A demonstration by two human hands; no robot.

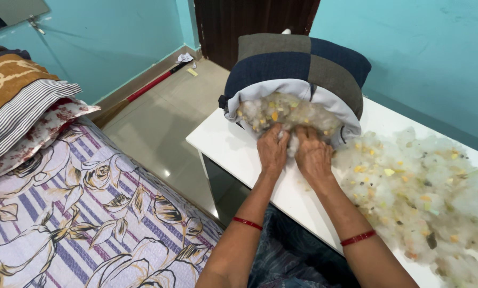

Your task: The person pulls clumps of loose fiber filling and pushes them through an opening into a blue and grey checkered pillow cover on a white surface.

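White table (233, 149) bears a patchwork cushion cover (297, 66); left hand (272, 151) and right hand (312, 154), closed on stuffing (289, 114), should press it deep toward the corners.

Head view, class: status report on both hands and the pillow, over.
Left hand, right hand: pressing stuffing into pillow opening. Loose stuffing pile at right on table. Nothing in the way.

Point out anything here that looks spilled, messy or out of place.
Loose whitish stuffing with coloured scraps lies heaped over the right part of the white table, outside the patchwork cushion cover. Both hands, left hand and right hand, press at the cover's open mouth. A red-handled broom lies on the floor.
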